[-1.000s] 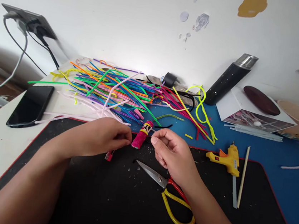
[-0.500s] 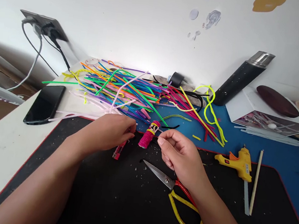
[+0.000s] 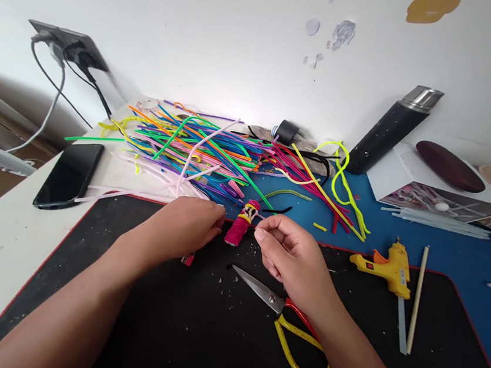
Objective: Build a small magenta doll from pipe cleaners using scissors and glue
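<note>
Above the black mat, my left hand (image 3: 190, 223) is closed with its fingers curled downward; what they hold, if anything, is hidden. A small red object (image 3: 188, 258) with a metal end lies partly covered beneath it. My right hand (image 3: 289, 249) is pinched, thumb against fingertips, and anything in the pinch is too small to name. Between the hands lies a magenta pipe-cleaner-wrapped cylinder (image 3: 239, 229) with a yellow-edged white band marked in black, apart from the left fingers. Scissors (image 3: 266, 291) with red and yellow handles rest open below my right hand.
Many coloured pipe cleaners (image 3: 187, 148) are heaped along the wall. A phone (image 3: 69, 176) lies at left. On the right are a yellow glue gun (image 3: 391, 268), a thin wooden stick (image 3: 417, 298), glue sticks (image 3: 440, 222), a black flask (image 3: 389, 129) and a white box (image 3: 388, 176).
My left hand has shifted slightly down and now covers more of the small red object. My right hand stays pinched in nearly the same place. The view has moved slightly.
</note>
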Available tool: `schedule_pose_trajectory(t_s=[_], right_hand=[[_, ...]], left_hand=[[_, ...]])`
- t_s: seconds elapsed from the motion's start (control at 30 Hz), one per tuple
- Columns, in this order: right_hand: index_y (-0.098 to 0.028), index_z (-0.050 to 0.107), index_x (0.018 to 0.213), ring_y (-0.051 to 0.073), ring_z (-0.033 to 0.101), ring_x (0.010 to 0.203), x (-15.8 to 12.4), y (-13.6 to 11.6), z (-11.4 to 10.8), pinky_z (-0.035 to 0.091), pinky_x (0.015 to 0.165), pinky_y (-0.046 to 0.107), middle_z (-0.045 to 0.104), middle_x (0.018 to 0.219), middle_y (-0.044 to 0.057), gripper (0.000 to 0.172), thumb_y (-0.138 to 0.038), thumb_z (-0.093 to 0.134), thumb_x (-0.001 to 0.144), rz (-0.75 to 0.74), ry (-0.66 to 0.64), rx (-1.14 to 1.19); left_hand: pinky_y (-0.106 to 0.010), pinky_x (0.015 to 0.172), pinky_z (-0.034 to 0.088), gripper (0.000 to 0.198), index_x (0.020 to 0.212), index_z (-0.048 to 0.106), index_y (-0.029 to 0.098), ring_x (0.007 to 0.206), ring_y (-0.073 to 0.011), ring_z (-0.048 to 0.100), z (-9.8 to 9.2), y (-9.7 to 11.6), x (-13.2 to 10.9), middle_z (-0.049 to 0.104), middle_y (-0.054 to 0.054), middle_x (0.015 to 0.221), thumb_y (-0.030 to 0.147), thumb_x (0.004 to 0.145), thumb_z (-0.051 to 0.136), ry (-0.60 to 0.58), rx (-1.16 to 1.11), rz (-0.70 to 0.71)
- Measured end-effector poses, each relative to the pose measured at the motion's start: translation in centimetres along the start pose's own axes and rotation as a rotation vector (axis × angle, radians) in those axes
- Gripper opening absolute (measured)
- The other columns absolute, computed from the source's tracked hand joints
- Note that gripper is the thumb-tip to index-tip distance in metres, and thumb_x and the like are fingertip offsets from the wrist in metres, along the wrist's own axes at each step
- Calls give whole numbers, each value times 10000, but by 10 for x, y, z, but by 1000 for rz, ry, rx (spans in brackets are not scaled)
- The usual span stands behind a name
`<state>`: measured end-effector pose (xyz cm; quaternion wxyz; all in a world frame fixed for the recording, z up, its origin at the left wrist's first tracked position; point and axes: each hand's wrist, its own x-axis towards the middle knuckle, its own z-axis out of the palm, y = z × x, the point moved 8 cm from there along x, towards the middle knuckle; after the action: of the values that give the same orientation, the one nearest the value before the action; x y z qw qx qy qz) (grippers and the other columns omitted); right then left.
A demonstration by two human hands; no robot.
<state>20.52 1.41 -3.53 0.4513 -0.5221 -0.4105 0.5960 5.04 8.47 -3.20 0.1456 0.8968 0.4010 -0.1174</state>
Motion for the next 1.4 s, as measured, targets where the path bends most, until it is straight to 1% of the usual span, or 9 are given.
schedule_pose_trajectory(t_s=[0.2, 0.3, 0.4, 0.5, 0.63, 0.77, 0.93, 1.2, 1.4], right_hand=[[-201, 656, 922, 72, 378, 484, -1, 0, 1, 270, 431, 219, 453, 625, -102, 246, -427, 747, 958, -1, 2, -10], [-200, 657, 922, 70, 377, 486, -1, 2, 1, 264, 435, 219, 455, 634, -100, 250, -432, 741, 966, 2, 3, -6], [-201, 651, 905, 69, 370, 480, -1, 2, 2, 262, 435, 218, 456, 623, -101, 245, -422, 740, 964, -7, 2, -3], [-204, 649, 904, 68, 355, 467, -1, 0, 1, 255, 428, 215, 453, 603, -105, 245, -426, 734, 963, -17, 16, 8], [-208, 642, 909, 72, 350, 456, 0, -2, -1, 247, 416, 209, 448, 569, -111, 267, -452, 741, 952, -31, 45, 36], [-210, 641, 908, 75, 346, 445, 1, -2, -3, 252, 409, 205, 441, 540, -115, 284, -472, 745, 944, -43, 73, 63], [-206, 646, 903, 72, 346, 440, 1, -1, -3, 253, 407, 207, 446, 545, -113, 304, -483, 769, 930, -40, 68, 71], [-210, 642, 915, 79, 350, 463, 2, -1, -6, 255, 424, 219, 439, 594, -107, 316, -503, 760, 937, -13, 51, 33], [-217, 671, 932, 108, 427, 555, 1, -2, -4, 328, 525, 252, 516, 684, -67, 165, -369, 702, 990, 9, -57, -241]], left_hand=[[-345, 617, 303, 174, 926, 691, 220, 748, -279, 690, 0, 3, -1, 746, -70, 827, 220, 1007, 537, 15, -22, 26], [-335, 614, 303, 143, 877, 682, 231, 688, -246, 638, -6, -5, -1, 711, -35, 759, 228, 969, 574, 62, -142, -1], [-308, 605, 340, 133, 868, 697, 235, 628, -195, 565, -25, -17, -4, 661, 10, 701, 320, 953, 641, 214, -482, -59], [-268, 613, 400, 236, 868, 705, 210, 654, -154, 545, -36, -18, -7, 648, 19, 742, 435, 934, 732, 349, -983, -28], [-212, 542, 374, 317, 866, 707, 185, 576, -91, 484, -23, -5, -2, 594, 51, 710, 449, 849, 881, 288, -1541, 14], [-190, 526, 419, 394, 812, 697, 162, 556, -87, 563, -9, 10, 3, 645, 28, 684, 437, 770, 977, 172, -1815, -10], [-184, 517, 485, 389, 801, 724, 139, 576, -103, 632, -7, 19, 6, 724, -19, 727, 387, 735, 1017, 127, -1978, -14], [-182, 517, 538, 338, 767, 733, 132, 570, -104, 647, -6, 17, 7, 736, -28, 728, 304, 733, 1022, 166, -2003, 13], [-165, 505, 537, 301, 790, 752, 142, 556, -96, 642, -10, 13, 7, 718, -6, 704, 207, 702, 1032, 193, -2031, 27]])
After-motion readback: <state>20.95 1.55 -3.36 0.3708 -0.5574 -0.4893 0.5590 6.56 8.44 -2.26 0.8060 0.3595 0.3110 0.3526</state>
